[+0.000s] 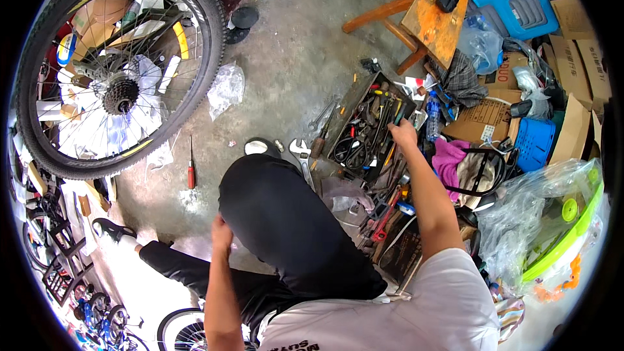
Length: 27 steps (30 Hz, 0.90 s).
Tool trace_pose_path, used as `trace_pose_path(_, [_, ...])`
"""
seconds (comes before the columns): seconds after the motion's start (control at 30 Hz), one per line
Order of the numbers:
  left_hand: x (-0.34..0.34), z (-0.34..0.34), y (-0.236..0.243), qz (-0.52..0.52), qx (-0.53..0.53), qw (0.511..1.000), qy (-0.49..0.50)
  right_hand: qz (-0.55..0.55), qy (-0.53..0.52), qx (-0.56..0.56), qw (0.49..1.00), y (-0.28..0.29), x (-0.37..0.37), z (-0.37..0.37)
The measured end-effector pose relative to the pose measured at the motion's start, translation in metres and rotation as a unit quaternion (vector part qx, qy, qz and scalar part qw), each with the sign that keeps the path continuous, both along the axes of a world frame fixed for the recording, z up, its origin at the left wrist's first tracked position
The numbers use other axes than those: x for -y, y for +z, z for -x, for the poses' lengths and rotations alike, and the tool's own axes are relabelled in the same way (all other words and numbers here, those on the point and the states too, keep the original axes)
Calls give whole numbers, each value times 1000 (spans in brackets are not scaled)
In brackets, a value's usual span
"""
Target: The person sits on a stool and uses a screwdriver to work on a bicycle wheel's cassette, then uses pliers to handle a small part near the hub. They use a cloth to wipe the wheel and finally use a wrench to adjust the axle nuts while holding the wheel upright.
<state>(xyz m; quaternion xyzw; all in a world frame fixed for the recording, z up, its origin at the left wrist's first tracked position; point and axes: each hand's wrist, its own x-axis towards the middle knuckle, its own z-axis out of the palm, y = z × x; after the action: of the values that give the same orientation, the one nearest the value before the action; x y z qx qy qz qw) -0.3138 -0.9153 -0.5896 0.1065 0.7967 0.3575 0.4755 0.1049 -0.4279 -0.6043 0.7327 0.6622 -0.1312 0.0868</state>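
Observation:
My right hand is at the right side of a metal toolbox crowded with hand tools. Its fingers are closed at the rim, beside a slim green handle; what they grip is hard to make out. My left hand hangs beside my bent knee with its fingers curled, and anything inside it is hidden. On the floor left of the toolbox lie an adjustable wrench and a dark-handled tool. Further left, a red-handled screwdriver lies on the concrete.
A bicycle wheel with a rear cassette fills the upper left. At the upper right stands a wooden stool with a small black object on top. Cardboard boxes, a blue plastic crate and plastic bags crowd the right side.

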Motion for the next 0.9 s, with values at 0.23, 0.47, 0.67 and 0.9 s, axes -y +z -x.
trace_pose_path(0.23, [-130, 84, 131, -125, 77, 963, 226, -53, 216, -273, 936, 160, -26, 118])
trace_pose_path(0.47, [-217, 73, 229, -375, 445, 790, 193, -97, 569, -382, 722, 313, 69, 331])
trace_pose_path(0.67, [-160, 71, 229, -539, 532, 611, 233, -35, 816, -290, 499, 318, 132, 423])
trace_pose_path(0.9, [-130, 88, 161, -454, 415, 681, 398, 46, 785, -332, 521, 324, 136, 450])
